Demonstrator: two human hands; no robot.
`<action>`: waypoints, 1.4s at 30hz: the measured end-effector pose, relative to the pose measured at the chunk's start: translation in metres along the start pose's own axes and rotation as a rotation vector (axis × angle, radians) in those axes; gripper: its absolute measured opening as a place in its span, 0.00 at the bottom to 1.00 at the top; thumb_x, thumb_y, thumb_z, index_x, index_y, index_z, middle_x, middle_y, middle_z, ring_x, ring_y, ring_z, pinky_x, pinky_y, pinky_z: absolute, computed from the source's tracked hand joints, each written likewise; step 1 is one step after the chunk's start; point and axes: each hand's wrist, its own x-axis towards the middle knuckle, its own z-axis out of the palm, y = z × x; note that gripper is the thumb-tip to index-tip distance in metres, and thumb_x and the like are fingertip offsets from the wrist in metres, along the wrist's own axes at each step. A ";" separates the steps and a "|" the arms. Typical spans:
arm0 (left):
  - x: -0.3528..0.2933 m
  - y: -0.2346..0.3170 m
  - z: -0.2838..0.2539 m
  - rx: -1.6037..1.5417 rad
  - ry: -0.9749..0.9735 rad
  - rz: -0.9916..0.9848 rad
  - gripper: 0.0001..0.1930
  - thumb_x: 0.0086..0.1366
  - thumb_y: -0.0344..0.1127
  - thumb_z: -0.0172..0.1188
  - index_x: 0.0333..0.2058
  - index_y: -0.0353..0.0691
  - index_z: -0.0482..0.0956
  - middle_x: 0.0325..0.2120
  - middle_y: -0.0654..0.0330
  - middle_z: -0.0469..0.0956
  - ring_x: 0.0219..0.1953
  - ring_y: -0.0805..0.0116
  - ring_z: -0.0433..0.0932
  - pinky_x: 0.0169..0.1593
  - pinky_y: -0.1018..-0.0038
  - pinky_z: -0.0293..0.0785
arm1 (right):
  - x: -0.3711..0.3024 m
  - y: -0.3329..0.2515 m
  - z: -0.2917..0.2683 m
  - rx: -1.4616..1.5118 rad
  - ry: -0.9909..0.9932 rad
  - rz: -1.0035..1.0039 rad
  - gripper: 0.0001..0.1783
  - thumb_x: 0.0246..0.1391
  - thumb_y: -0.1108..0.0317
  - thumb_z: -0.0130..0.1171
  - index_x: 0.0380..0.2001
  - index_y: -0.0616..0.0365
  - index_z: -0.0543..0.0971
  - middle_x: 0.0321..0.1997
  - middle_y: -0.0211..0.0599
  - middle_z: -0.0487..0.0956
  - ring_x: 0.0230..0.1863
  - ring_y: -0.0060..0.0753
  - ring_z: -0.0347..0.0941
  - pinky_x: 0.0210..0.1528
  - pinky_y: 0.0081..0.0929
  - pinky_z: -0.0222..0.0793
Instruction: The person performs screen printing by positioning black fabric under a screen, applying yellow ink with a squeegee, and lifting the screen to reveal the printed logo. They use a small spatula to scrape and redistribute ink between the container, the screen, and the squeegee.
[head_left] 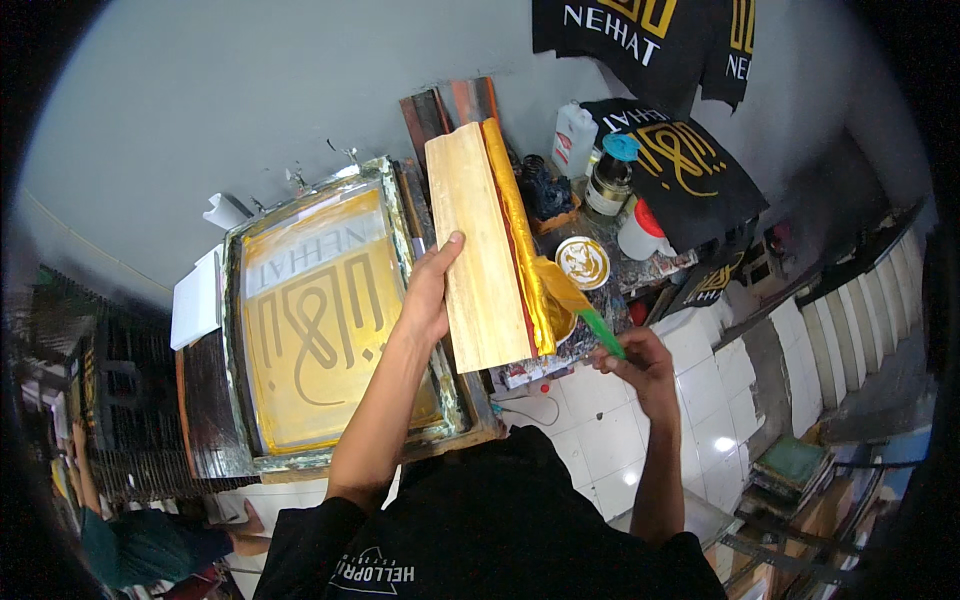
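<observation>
My left hand (432, 290) is closed on a wide wooden squeegee (480, 260), thumb on its pale wood face. Thick gold ink (512, 225) coats the squeegee's right edge along its whole length. In my right hand (640, 368) is a spatula (597, 325) with a green handle, pinched between thumb and fingers. The spatula's ink-covered blade touches the squeegee's coated edge near the lower end. Below that edge, a tub of gold ink (565, 322) shows only in part. A framed printing screen (320, 330) with a yellow-stained mesh lies left of my left hand.
An ink-smeared lid (582, 262), a blue-capped jar (608, 185), a red-and-white container (642, 232) and a white jug (574, 140) crowd the bench at right. Printed black fabric (680, 170) lies beyond them. Another person (150, 540) is at the lower left.
</observation>
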 end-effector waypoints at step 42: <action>0.018 0.035 0.027 -0.103 -0.180 0.007 0.27 0.72 0.46 0.60 0.58 0.29 0.72 0.50 0.49 0.81 0.49 0.62 0.83 0.55 0.66 0.80 | 0.031 0.017 -0.024 -0.242 0.249 -0.354 0.16 0.50 0.86 0.64 0.42 0.61 0.82 0.43 0.41 0.83 0.45 0.33 0.79 0.49 0.28 0.75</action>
